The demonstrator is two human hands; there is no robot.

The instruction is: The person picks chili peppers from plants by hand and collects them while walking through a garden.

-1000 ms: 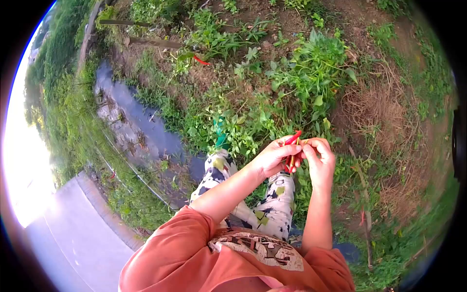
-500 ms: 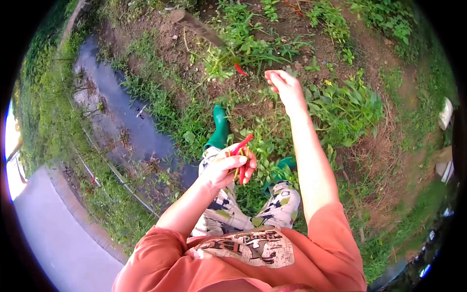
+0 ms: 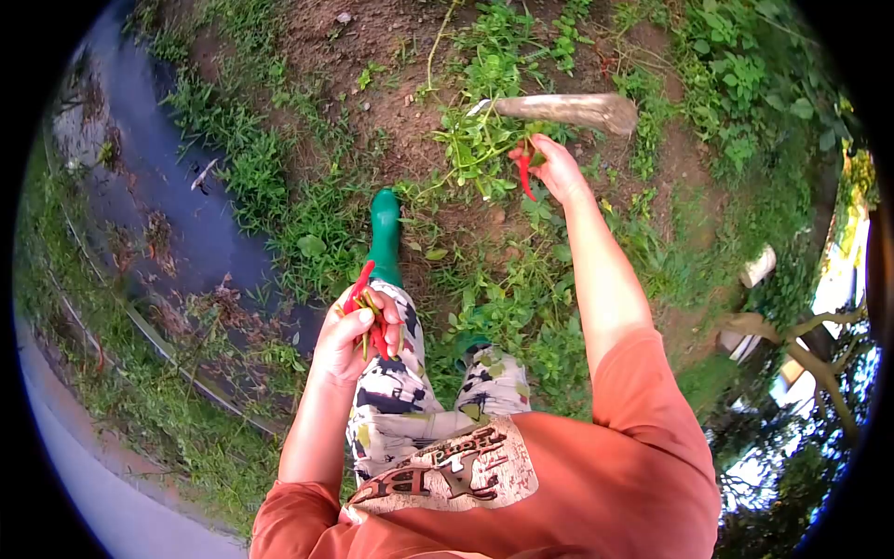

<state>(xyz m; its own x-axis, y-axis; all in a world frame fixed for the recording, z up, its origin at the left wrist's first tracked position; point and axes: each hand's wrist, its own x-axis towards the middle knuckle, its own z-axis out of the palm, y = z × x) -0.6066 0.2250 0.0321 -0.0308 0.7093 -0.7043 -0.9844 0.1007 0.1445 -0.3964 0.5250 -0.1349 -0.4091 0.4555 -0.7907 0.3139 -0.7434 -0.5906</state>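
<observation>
Broadly, weedy brown soil [image 3: 312, 42] fills the view, with a strip of dark water [image 3: 177, 186] along its left side. Standing over it, the person wears a rust-coloured shirt [image 3: 596, 466] and patterned trousers [image 3: 386, 396]. A wooden stake [image 3: 568, 110] juts past a leafy plant [image 3: 475, 154], perhaps set there to prop its stems. One green boot [image 3: 385, 228] shows plainly, the other mostly behind leaves; boots like these probably suit such wet, overgrown footing. The right hand [image 3: 551, 170] reaches out beside the plant, its fingers closed on the upper end of a single red pepper [image 3: 527, 181], likely because the stem is there; whether it is joined to the plant, I cannot tell. The left hand [image 3: 349, 340], drawn in above the trousers, is curled around a small bunch of peppers [image 3: 358, 289], red with some green, thumb pressed across them, seemingly to keep them together and leave the other hand unburdened.
</observation>
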